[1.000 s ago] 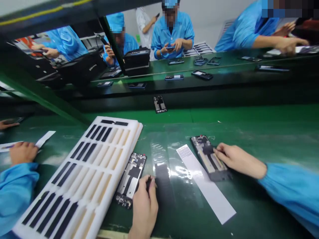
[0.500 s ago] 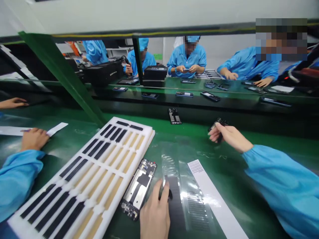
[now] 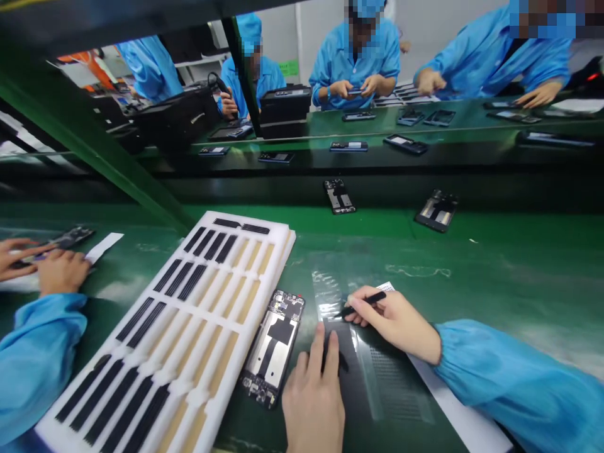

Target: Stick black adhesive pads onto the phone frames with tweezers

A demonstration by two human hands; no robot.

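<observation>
My left hand (image 3: 314, 393) lies with fingers stretched out, pressing on a dark strip sheet (image 3: 346, 377) with clear film edges. My right hand (image 3: 391, 318) pinches slim black tweezers (image 3: 370, 303), their tip at the upper part of that sheet. Just left of my left hand lies an opened phone body (image 3: 274, 349) with a silver plate and exposed circuit boards. A white paper strip (image 3: 465, 409) with a printed end runs partly under my right hand and wrist. Further off, another opened phone body (image 3: 438, 211) lies on the green bench.
A white foam tray (image 3: 191, 321) with black strips in its slots stands on the left. A third phone body (image 3: 340, 196) lies ahead. A co-worker's hands (image 3: 63, 270) work at far left. Phones (image 3: 349, 146) sit on the dark line, with people in blue beyond. A green post (image 3: 108, 151) slants across.
My right hand has let go of a phone body at the bench's far side, come back towards me and now holds tweezers over the sheet. My left hand remains on the sheet.
</observation>
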